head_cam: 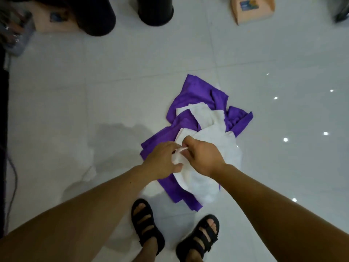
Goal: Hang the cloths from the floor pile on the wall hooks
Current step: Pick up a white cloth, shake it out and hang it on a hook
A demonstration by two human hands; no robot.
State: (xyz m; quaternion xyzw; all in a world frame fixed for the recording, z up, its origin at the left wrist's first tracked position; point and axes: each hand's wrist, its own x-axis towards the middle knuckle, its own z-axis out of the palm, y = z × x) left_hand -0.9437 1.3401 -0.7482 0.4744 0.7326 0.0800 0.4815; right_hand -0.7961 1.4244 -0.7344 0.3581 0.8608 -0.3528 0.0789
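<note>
1. Cloths lie in a pile (196,129) on the floor just ahead of the person's feet, and both hands meet over its near part.
2. The left hand (162,157) has its fingers curled, pinching a bunched edge of the white cloth (200,178), with the thumb tucked underneath the fabric.
3. The right hand (204,157) is curled too, its fingertips nipping a thin strip of the same white cloth right beside the left hand's fingers.
4. The white cloth spreads out below and past both hands, covering the near middle of the pile.
5. Purple cloths (190,95) show around it, at the far end, at both sides and at the near edge, with another white piece lying among them.
6. Two feet in black sandals (145,225) stand on the glossy pale tiled floor (75,95), just beside the pile's near edge.
7. Well beyond the pile, at the top of the view, stand a black cylinder (155,12), a peach box (253,10) and, at the far left, a grey basket (18,36).
</note>
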